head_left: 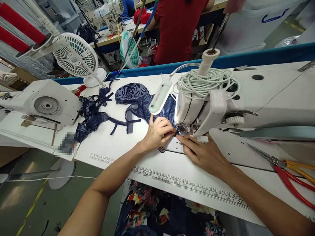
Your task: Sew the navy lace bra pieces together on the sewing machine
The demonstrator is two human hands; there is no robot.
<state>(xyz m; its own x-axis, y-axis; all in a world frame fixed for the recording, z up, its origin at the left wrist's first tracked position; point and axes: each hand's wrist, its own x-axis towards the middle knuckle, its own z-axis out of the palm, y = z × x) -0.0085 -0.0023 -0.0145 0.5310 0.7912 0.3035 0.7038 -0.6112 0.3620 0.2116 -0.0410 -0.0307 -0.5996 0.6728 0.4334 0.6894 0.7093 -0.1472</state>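
Evidently the work sits at the sewing machine: a navy lace piece lies on the white desk, spreading leftward under the small lamp, its near end just by the presser foot. From where I stand, the left hand has a narrow grip, fingertips bunched at the cloth's edge left of the foot; the right hand reaches in from the right, fingers low beside the foot. Whether either pinches or merely presses, I can't tell. That lace looks light, limp and rather slippery, its sheer part liable to pucker or snag, so I'd take it flat by the edge, fingertips clear of the needle. Far left of it, the patterned cup looks padded and firmer; whether it's joined on, I can't say.
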